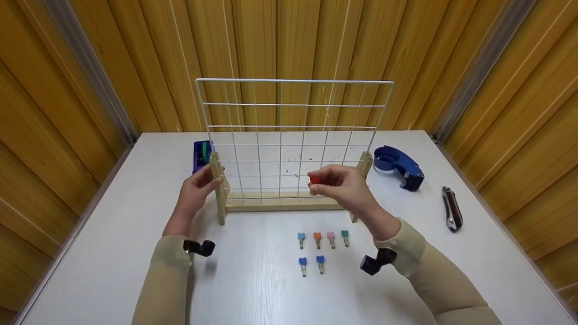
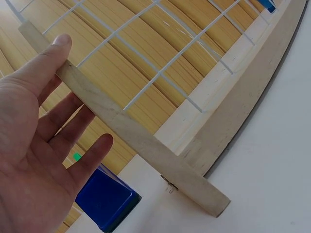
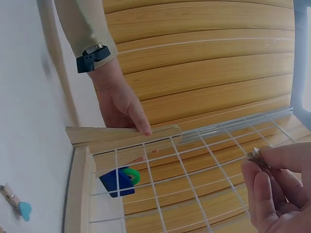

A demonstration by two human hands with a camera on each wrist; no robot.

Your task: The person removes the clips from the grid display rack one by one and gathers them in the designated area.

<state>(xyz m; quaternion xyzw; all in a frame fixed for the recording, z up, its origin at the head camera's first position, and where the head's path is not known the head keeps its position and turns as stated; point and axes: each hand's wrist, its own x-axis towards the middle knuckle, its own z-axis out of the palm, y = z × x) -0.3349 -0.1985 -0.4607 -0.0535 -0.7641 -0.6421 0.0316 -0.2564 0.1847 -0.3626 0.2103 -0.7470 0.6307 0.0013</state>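
A white wire grid panel (image 1: 293,81) stands upright in a wooden stand (image 1: 284,206). My left hand (image 1: 193,195) grips the stand's left post (image 2: 146,141), thumb on the near side and fingers behind. In front of the grid's lower right part, my right hand (image 1: 348,186) pinches a small clothespin with a red top (image 1: 314,179) between thumb and fingertips. Its wooden end (image 3: 253,156) shows in the right wrist view, close to the wires. Below on the table lie several heart-topped mini clothespins, among them a light blue one (image 1: 301,236) and an orange one (image 1: 317,236).
Two blue heart clothespins (image 1: 303,262) form a nearer row. A blue tape dispenser (image 1: 399,167) and a utility knife (image 1: 452,208) lie to the right. Behind the left post stands a blue object with a green ring (image 1: 202,153). Wood-patterned walls surround the white table (image 1: 113,216).
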